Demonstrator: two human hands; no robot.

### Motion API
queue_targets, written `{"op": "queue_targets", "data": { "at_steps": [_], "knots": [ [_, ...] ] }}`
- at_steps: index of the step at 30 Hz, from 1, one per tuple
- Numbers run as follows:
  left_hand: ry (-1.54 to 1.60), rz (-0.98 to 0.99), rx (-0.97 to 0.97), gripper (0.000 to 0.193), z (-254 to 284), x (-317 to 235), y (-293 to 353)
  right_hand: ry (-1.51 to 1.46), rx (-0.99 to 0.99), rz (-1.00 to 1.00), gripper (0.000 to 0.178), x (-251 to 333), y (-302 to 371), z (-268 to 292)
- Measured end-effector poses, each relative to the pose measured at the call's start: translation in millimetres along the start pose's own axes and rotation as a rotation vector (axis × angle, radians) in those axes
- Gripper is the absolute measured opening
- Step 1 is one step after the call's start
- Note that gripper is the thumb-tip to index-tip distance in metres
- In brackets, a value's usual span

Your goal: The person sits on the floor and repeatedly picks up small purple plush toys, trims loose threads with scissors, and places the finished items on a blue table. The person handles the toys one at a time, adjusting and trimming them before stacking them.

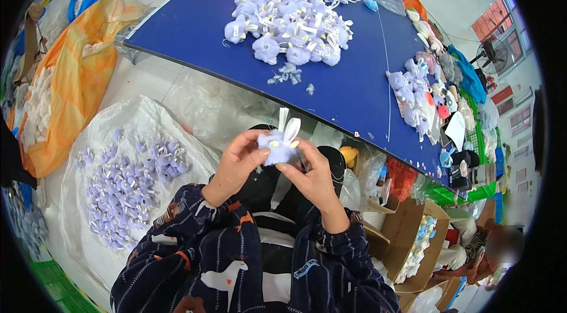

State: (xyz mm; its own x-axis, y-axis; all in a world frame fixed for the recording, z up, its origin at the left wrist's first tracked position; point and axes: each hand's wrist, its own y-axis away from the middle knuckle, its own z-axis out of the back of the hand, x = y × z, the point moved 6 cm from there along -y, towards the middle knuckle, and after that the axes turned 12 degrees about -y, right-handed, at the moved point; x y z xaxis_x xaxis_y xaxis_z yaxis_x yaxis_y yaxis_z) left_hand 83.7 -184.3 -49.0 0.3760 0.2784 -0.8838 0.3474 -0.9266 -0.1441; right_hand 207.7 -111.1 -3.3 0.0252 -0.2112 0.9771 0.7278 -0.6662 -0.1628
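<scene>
Above my lap, just off the table's near edge, I hold a small lavender plush toy (pixel 275 150) with pale yellow bits, a white tag and a white ribbon loop sticking up. My left hand (pixel 236 162) grips its left side, thumb across the front. My right hand (pixel 313 176) pinches its right side, with the thumb underneath. Something thin and dark shows by the right fingers; I cannot make out what it is. On the blue table (pixel 207 35) lies a big heap of similar plush toys (pixel 289 9), with grey-violet fluff scraps (pixel 287 74) in front of it.
At the left, many lavender pieces (pixel 121 195) lie on a white sheet (pixel 74 159) on the floor, beside an orange sack (pixel 100 35). More plush toys (pixel 413 94) sit at the table's right. A cardboard box (pixel 407 236) stands low right, near another person (pixel 472 248).
</scene>
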Motion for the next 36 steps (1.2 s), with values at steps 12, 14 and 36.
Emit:
{"op": "queue_targets", "data": {
  "at_steps": [12, 14, 36],
  "knots": [
    [-0.334, 0.032, 0.025, 0.019, 0, -1, 4, 0.159, 0.062, 0.209, 0.05, 17, 4, -16],
    [-0.384, -0.059, 0.029, 0.019, -8, -6, 3, 0.18, 0.053, 0.159, 0.05, 9, 7, -14],
    [-0.254, 0.046, 0.129, 0.039, -19, 26, 16, 0.172, -0.094, 0.0, 0.029, -15, 23, 14]
  ]
}}
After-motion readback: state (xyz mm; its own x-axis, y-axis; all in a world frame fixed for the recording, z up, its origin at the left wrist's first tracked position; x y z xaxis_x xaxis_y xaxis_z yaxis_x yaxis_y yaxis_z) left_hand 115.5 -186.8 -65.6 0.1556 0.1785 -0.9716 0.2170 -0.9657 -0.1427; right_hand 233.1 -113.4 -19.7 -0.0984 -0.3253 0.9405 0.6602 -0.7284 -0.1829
